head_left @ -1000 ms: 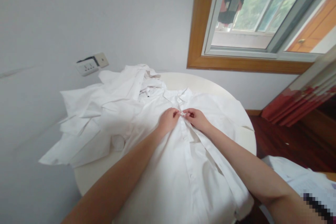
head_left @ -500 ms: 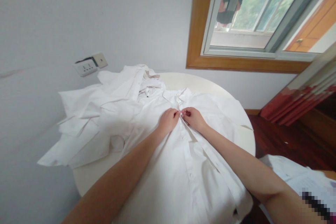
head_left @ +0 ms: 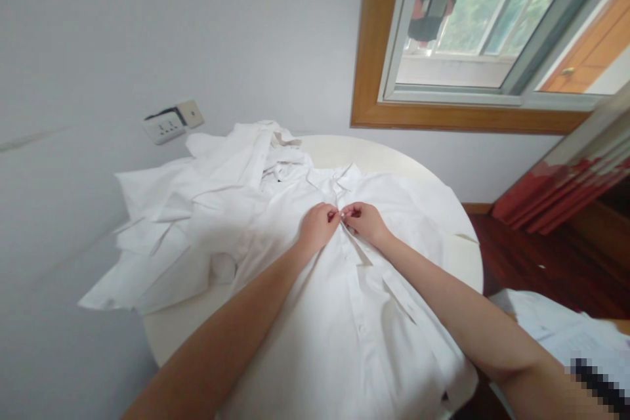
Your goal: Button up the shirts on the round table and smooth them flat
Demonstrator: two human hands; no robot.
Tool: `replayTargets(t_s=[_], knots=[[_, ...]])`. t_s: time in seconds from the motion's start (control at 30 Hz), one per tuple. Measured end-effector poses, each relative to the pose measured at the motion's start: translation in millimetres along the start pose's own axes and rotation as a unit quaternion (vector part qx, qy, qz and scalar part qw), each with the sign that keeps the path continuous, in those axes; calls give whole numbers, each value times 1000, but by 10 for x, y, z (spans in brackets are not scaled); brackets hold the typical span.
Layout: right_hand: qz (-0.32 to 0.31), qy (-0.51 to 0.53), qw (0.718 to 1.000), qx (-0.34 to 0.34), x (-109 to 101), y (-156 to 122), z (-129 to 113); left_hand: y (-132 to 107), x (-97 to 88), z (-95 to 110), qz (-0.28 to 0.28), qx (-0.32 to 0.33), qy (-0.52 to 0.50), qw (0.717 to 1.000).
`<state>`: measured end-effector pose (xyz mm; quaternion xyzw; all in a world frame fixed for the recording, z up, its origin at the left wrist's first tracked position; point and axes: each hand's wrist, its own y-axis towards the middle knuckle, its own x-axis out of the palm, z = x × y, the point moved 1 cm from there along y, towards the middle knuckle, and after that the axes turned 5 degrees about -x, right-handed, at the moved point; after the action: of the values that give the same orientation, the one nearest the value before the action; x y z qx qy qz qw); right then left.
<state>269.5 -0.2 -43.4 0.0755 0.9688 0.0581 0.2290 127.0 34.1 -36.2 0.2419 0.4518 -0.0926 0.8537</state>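
A white button-up shirt lies front side up on a round white table, its collar toward the wall and its lower part toward me. Below the collar, my left hand pinches the front edge of the shirt. Close against it, my right hand pinches the opposite front edge, and the fingertips of both hands meet at the placket. Below my hands the front stands partly open, with small buttons along one edge. Whether a button is between my fingers is too small to tell.
More crumpled white shirts are heaped on the table's left side against the wall. A wall socket sits above them. At right are a wood-framed window, a red and beige curtain and white cloth low down.
Both hands stay at the same spot on the placket with only slight finger movement. The whole view has shifted a little.
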Motion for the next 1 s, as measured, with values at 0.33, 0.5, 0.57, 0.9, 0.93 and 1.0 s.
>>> replayTargets(t_s=[0.33, 0.5, 0.57, 0.9, 0.93, 1.0], knots=[[-33, 37, 999, -11, -34, -9, -1, -21, -14, 20, 9, -16, -1, 1000], [-44, 34, 998, -6, -49, -31, -29, -27, -20, 38, 10, -27, 8, 1000], [-48, 35, 998, -8, -52, -34, -25, -32, -27, 42, 11, -32, 9, 999], [-42, 6, 999, -29, -47, -27, -10, -11, -14, 23, 5, -45, -15, 999], [-41, -9, 999, -34, -50, -29, -17, -8, -9, 16, 6, -43, -18, 999], [-40, -43, 997, -48, -60, -41, -39, -7, -2, 3, 8, -39, -20, 999]])
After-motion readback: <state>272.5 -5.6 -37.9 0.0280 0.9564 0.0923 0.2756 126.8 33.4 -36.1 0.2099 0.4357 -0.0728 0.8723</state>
